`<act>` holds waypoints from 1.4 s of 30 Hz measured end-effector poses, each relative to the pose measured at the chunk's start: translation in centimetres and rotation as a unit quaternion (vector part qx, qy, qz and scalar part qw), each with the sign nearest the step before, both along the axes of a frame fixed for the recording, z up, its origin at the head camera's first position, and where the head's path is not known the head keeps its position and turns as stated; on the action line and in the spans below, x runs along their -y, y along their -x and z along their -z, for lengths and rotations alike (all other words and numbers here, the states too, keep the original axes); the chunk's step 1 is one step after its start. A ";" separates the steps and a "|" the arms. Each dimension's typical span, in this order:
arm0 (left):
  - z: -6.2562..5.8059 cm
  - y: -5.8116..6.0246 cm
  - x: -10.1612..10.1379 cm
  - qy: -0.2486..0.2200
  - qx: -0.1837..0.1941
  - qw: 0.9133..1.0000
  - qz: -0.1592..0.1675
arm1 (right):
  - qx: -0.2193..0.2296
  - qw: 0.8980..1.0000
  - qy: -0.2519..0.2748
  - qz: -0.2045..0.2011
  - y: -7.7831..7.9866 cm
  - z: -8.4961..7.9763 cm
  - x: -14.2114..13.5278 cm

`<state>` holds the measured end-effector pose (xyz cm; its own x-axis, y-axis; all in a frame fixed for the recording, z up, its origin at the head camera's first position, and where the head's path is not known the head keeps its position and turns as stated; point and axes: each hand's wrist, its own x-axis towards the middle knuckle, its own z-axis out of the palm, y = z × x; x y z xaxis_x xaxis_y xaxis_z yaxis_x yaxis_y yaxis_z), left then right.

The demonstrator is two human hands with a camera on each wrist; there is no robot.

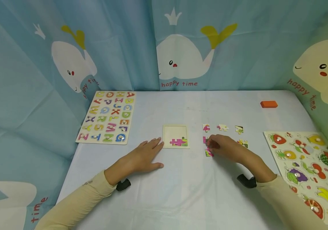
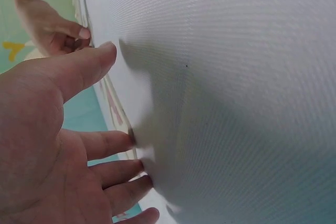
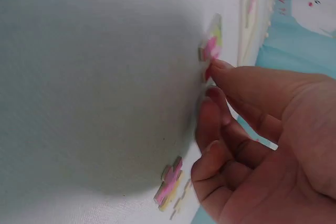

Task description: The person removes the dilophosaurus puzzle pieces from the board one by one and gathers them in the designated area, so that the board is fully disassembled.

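Note:
My left hand (image 1: 148, 156) rests on the table with its fingers spread, fingertips right at the left edge of a small wooden puzzle tray (image 1: 168, 132). A few joined pink and green pieces (image 1: 178, 141) fill the tray's lower right. My right hand (image 1: 224, 147) bends over loose jigsaw pieces, its thumb and forefinger pinching the end of a pink and green puzzle piece (image 3: 212, 45). The other fingers curl below. Another pink piece (image 1: 205, 140) is partly hidden by that hand. Above it lie a pink piece (image 1: 206, 127) and a pale piece (image 1: 222, 127).
More loose pieces (image 1: 239, 129) lie beyond the right hand. An alphabet board (image 1: 106, 118) stands at the far left, a fruit board (image 1: 304, 156) along the right side. An orange block (image 1: 269, 104) sits at the back right. Printed curtains (image 1: 123, 57) hang round the table.

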<state>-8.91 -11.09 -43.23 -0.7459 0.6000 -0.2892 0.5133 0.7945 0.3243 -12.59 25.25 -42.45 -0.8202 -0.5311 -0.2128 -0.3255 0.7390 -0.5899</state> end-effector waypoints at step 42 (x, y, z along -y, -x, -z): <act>0.2 0.2 0.0 0.011 0.009 1.000 -0.007 | -0.011 1.000 -0.001 -0.029 2.8 1.0 10.3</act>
<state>-9.16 -11.06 -43.41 -0.7486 0.5833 -0.3153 0.4970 0.8084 0.3154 -15.42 14.93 -43.43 -0.7924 -0.5773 -0.1969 -0.3802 0.7199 -0.5807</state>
